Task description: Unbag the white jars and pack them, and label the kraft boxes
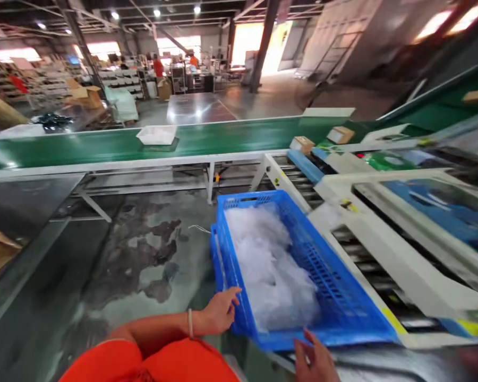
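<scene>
A blue plastic mesh crate (247, 199) fills the lower middle of the view, heaped with crumpled white translucent plastic film (271, 265). My left hand (219, 313), with a pale bangle at the wrist, has its fingers over the crate's left wall. My right hand (314, 359) sits at the bottom edge of the view, its fingers hooked on the near rim. An orange sleeve (143, 363) shows below. The crate's underside is hidden.
A white-framed roller conveyor (366, 260) runs along the crate's right side. Behind it lies a green belt conveyor (103, 147) bearing a white tray (156, 135) and small cardboard boxes (302, 144). The concrete floor (143, 254) is stained. Distant people (158, 68) stand among shelving.
</scene>
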{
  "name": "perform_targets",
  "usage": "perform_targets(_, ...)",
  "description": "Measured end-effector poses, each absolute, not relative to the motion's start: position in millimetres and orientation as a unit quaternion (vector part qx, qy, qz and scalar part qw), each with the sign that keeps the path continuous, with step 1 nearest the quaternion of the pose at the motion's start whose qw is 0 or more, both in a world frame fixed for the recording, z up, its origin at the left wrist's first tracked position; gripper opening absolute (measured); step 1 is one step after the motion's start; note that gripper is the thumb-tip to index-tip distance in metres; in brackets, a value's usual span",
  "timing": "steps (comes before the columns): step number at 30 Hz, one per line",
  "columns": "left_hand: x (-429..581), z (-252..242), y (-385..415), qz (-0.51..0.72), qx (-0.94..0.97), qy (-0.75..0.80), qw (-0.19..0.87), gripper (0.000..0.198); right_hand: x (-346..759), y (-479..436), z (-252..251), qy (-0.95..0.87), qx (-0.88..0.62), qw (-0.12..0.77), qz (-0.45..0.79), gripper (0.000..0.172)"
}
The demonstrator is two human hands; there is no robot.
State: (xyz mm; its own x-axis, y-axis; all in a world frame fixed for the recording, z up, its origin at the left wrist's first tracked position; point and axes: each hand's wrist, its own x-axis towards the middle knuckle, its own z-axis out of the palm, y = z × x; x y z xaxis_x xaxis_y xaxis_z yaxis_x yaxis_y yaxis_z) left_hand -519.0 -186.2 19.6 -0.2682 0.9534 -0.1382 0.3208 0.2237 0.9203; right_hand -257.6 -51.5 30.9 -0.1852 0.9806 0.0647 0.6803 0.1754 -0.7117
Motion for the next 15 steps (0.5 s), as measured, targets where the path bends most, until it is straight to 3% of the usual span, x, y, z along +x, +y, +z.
perform_targets(3, -600, 20, -192, 0.432, 0.389, 0.722, 0.376, 0.072, -373, -28, 32, -0.758, -0.507, 0.226, 0.342, 0.052)
perform_targets(7, -701, 18, -177, 0.483, 0.266, 0.742, 0.382, 0.069, -498, 7, 22, -0.78, -0.442, 0.224, 0.381, 0.049)
perform_targets(15, -926, 11, -93, 0.607, 0.079, 0.702, 0.364, 0.052, -758, 106, -5, -0.79, -0.355, 0.185, 0.464, 0.046)
